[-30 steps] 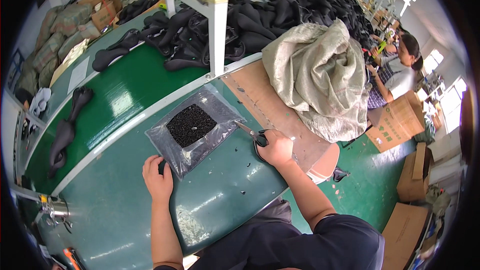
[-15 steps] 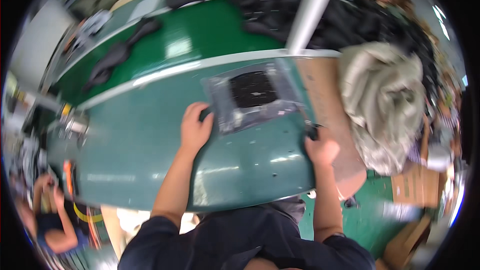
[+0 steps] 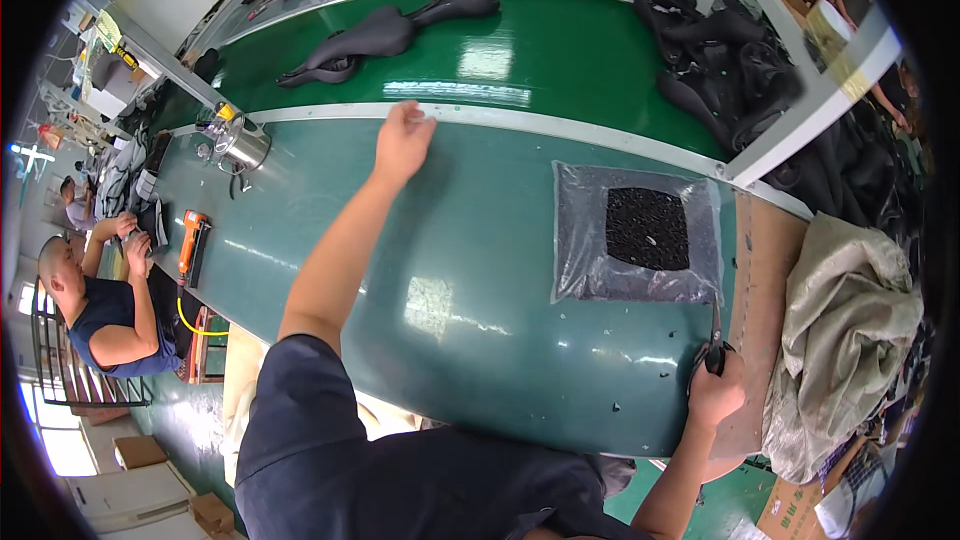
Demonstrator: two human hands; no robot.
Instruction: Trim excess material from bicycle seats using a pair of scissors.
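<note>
A clear plastic bag [image 3: 582,240] lies flat on the green table [image 3: 480,240], with a dark mass of small black pieces [image 3: 648,230] in its middle. Close to the bag's near right corner, my right hand [image 3: 717,395] grips scissors [image 3: 716,352] by their black handles, blades pointing away from me toward that corner. My left hand [image 3: 402,148] is stretched far forward over the table, close to the white rail. Its fingers are curled together, and whatever they may pinch is too small to make out. A few black bits [image 3: 616,407] lie scattered nearer me.
Black bicycle saddles [image 3: 365,40] rest on the green belt [image 3: 560,65] behind the rail [image 3: 480,118]; more are heaped at right. A metal pot [image 3: 245,145] and orange tool [image 3: 190,240] stand left. Cardboard [image 3: 760,290] and a beige sack [image 3: 845,290] lie right. A person [image 3: 120,320] sits left.
My left hand has moved from beside the bag forward toward the rail. The view has swung left, so the bag and my right hand with the scissors appear farther right.
</note>
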